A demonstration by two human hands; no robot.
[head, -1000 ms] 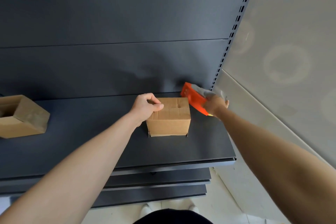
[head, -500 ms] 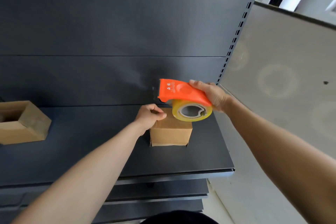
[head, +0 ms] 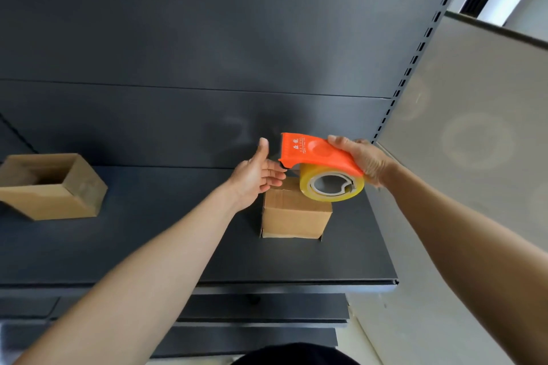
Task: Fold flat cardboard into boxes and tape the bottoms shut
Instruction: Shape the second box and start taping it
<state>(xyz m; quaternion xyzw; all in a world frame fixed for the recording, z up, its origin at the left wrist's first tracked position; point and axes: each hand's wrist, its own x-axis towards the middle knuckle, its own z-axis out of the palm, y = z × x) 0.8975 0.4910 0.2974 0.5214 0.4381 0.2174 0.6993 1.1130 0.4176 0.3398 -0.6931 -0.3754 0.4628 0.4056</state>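
Head view: the right hand [head: 364, 158] grips an orange plastic tape dispenser [head: 314, 152] mid-frame. The left hand [head: 255, 175], fingers open, is just beside its front. Below sits the small brown cardboard box [head: 293, 216] on the dark shelf [head: 178, 231]. Taping seems next: pinch the tape end.

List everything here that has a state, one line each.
Middle box, upright on shelf, top flaps folded closed.
Left box, open, hollow showing.
Tape dispenser, held over middle box, roll loaded.
Right hand, grips tape dispenser.
Left hand, open, fingers by dispenser's front edge.
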